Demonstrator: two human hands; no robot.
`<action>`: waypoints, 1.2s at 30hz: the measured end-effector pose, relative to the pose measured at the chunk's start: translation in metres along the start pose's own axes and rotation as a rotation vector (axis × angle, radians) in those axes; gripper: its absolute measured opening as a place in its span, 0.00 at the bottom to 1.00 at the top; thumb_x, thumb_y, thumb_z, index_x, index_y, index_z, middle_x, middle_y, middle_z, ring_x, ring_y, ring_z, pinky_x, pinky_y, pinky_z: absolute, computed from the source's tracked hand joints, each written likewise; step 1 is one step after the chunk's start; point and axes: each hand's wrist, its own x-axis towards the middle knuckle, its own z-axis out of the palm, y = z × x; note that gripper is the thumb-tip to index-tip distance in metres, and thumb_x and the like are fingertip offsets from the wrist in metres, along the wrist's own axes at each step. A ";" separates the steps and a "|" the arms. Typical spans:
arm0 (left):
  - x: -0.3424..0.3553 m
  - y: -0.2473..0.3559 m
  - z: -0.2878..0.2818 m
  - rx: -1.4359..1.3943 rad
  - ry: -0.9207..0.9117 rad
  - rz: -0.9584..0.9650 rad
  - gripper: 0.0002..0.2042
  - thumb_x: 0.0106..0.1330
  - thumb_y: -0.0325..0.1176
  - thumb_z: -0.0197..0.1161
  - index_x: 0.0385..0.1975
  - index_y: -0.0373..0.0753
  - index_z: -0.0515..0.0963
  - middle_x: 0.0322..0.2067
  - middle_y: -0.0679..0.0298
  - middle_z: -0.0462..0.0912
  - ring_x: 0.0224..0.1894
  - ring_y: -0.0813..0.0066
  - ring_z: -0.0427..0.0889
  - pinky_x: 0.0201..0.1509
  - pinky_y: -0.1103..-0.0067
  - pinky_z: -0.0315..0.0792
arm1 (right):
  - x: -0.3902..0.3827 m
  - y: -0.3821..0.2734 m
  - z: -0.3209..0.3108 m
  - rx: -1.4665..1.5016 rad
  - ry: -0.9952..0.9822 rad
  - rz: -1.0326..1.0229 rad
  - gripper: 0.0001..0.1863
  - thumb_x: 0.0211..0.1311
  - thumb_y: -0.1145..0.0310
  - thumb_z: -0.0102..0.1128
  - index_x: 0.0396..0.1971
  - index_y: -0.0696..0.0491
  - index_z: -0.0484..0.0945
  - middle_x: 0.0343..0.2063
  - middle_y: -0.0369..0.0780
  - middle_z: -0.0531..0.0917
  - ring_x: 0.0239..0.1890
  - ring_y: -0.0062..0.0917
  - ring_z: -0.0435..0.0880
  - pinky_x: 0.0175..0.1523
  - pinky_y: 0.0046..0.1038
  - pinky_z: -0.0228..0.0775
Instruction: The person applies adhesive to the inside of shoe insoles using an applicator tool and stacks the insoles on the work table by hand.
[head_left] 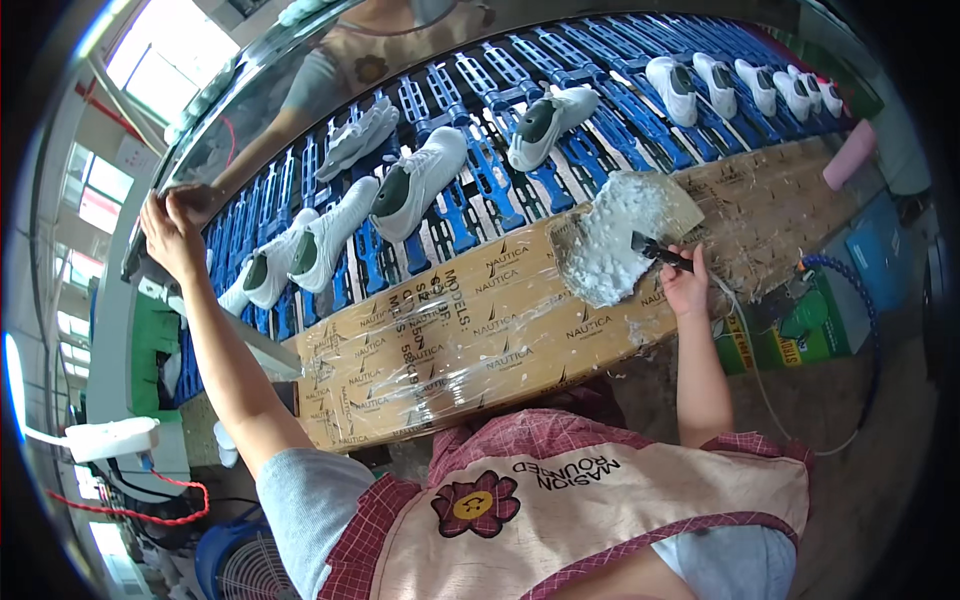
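Observation:
My right hand (686, 282) is closed around the dark handle of a black brush (662, 250). The brush head touches a clumpy white heap (620, 235), foam or paste, on a flat piece at the far edge of a cardboard sheet (480, 310). My left arm stretches far to the left. There my left hand (172, 235) meets the left end of a shiny, reflective panel (255, 135), its fingers apart and partly bent. White shoes lie on a blue slatted conveyor (490, 180); one white shoe (420, 180) is in the middle, another (550, 125) farther right.
More white shoes (672, 90) stand at the far right. A pink roll-shaped object (850, 155) rests by the cardboard's right end. Below right are a green box (800, 320) and a blue hose (870, 300). A white power strip (112, 438) and a blue fan (245, 565) are at lower left.

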 end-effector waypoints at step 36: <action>-0.225 0.152 0.692 0.141 -1.200 0.054 0.56 0.60 0.64 0.72 0.84 0.42 0.53 0.79 0.41 0.62 0.74 0.33 0.69 0.71 0.38 0.67 | 0.109 0.062 -0.017 -0.074 0.291 -0.034 0.25 0.82 0.44 0.56 0.31 0.47 0.84 0.38 0.48 0.92 0.18 0.33 0.80 0.24 0.35 0.69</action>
